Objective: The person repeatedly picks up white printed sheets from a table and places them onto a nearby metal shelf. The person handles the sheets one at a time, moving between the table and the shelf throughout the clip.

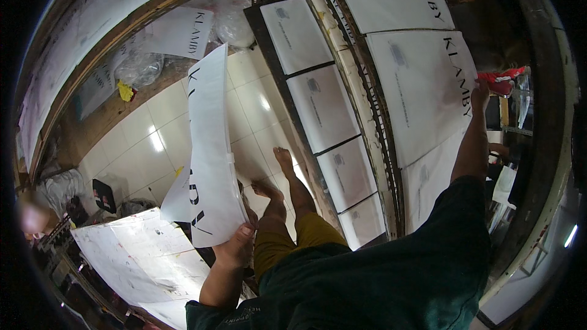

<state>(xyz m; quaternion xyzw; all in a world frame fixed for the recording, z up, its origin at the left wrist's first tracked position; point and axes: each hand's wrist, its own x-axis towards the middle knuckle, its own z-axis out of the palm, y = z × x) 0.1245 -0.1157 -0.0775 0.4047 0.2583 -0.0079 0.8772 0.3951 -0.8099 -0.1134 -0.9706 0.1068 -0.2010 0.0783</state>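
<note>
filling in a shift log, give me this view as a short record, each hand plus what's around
left hand: holding white sheeting with black lettering
right hand: at the edge of a large white printed panel; grip unclear
between the hands: a row of smaller white panels in dark surrounds
upper left: crumpled clear plastic
floor: pale, glossy tiles

Uneven indoor light, fisheye frame, mostly sharp in the middle.
Glare spots on the tiled floor [125,156]; pale panel [137,256] at lower left bright, near washed out. Lit tube [571,236] at lower right edge. Dark green shirt [367,275] sinks into shadow. Edges bend strongly, corners go black. Far-left person [38,215] shows blurred.
</note>
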